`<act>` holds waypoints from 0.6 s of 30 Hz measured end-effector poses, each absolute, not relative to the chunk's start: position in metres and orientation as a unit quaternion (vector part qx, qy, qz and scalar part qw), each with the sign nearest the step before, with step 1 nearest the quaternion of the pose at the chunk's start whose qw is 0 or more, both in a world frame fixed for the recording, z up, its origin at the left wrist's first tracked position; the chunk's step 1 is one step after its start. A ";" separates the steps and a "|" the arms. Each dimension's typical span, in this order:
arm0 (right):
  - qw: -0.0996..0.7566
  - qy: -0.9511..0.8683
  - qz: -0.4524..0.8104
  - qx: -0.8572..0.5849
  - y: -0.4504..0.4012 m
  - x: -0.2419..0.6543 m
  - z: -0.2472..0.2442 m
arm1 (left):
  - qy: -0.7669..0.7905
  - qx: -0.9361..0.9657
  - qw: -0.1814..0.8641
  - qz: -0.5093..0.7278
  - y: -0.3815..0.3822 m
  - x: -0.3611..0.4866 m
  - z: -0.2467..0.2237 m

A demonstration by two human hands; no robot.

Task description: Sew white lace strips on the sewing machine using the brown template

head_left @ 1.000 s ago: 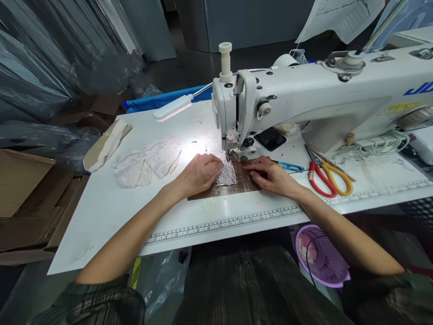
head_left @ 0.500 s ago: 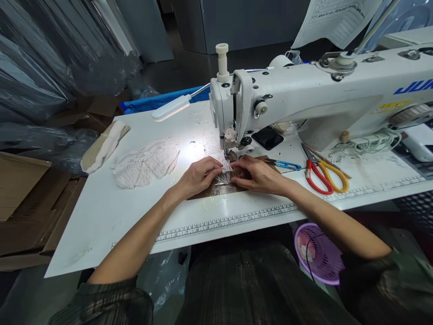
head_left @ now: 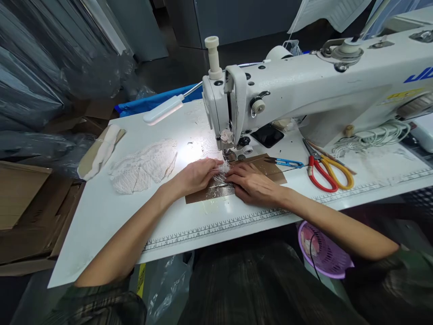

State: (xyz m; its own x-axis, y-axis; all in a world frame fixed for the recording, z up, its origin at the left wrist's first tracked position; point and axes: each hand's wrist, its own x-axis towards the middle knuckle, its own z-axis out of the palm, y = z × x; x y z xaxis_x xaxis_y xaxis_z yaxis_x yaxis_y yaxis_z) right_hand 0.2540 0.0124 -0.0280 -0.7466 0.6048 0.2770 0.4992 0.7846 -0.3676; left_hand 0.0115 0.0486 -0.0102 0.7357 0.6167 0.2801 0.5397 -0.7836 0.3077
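Inboard of the near edge of the surface (head_left: 91, 216), my left hand (head_left: 200, 175) pinches lace (head_left: 221, 175) under the sewing machine (head_left: 287, 85), my right hand (head_left: 252, 183) touches it, pinch indeterminable; uneven tension could pucker it.

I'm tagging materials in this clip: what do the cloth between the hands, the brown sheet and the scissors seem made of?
Cloth: probably sheer lace, from its open netting.
Brown sheet: smooth, straight-edged, so card or plastic, unclear which.
Scissors: greyish blades, likely metal; smooth red and yellow handles, perhaps plastic.
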 end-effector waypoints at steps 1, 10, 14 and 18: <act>0.198 -0.922 0.140 -0.302 0.012 0.256 -0.029 | 0.300 0.932 0.092 0.184 0.047 0.012 -0.014; 0.253 -0.904 0.190 -0.289 0.013 0.260 -0.038 | 0.273 0.931 -0.001 0.243 0.030 0.019 -0.022; 0.337 -0.854 0.230 -0.323 0.017 0.263 -0.039 | 0.227 0.942 -0.039 0.243 0.028 0.023 -0.021; 0.352 -0.827 0.222 -0.377 0.020 0.264 -0.040 | 0.250 0.927 -0.028 0.280 0.028 0.023 -0.023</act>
State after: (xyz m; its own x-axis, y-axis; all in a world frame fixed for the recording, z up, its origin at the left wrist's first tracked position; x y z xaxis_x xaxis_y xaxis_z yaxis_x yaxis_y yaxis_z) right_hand 0.2639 0.0197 -0.0403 -0.4670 0.7806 0.4153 0.4681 0.6167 -0.6328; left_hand 0.0235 0.0281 -0.0233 0.7187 0.4467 0.5328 0.4784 -0.8738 0.0872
